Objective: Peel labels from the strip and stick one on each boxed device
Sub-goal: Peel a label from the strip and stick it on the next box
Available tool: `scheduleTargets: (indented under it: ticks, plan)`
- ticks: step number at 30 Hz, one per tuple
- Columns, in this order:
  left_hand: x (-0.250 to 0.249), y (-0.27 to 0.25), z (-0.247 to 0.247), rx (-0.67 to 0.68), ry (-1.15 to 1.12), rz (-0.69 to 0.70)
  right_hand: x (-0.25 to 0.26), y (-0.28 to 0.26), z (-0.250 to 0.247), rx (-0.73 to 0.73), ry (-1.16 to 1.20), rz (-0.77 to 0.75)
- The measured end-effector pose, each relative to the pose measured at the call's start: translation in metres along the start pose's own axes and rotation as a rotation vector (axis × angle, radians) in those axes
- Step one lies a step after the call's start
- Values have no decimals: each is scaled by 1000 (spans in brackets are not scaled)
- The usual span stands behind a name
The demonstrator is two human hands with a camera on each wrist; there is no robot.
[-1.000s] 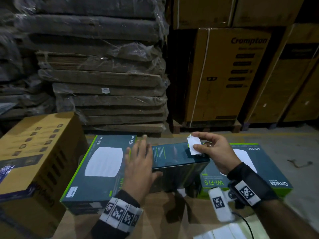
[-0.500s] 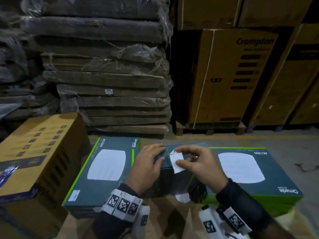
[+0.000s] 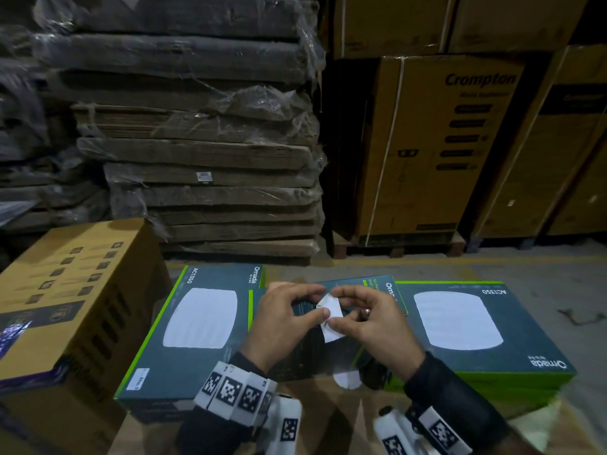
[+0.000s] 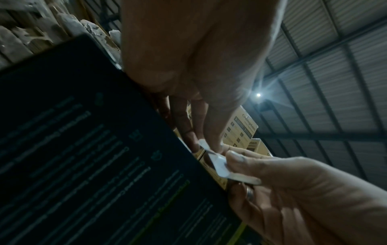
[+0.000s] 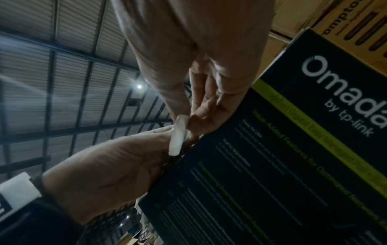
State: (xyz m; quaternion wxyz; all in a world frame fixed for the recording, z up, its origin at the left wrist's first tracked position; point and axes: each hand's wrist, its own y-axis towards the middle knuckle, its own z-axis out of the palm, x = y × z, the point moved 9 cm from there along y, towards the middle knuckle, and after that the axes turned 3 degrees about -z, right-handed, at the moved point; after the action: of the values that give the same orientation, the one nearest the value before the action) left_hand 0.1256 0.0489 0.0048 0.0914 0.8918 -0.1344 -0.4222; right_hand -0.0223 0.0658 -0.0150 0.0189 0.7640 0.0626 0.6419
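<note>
Dead centre of the head view, both hands meeting over a dark teal middle box that lies between two larger device boxes. Left hand at 9 o'clock of a small white label strip, thumb and forefinger curled and pinching its upper corner; remaining fingers bent loosely behind. Right hand at 3 o'clock of the strip, thumb and fingertips closed on its right edge, a ring showing on one finger. Strip held just above the middle box top, slightly tilted, lower end hanging free toward 6 o'clock. Left device box at 9 o'clock with a white label stuck near its front left corner. Right device box at 3 o'clock. Brown carton farther out at 9 o'clock. Wrapped cardboard stack at 12 o'clock.
</note>
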Motion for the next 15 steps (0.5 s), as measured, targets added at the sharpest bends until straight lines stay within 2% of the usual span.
scheduleTargets:
  ticks: [8,15]
  plan:
    - [0,2,3,-60,43,-17,0,-6,-1,-37,-36,-5]
    - [3,2,4,-102,46,-64,-6,-14,-7,-185,-164,25]
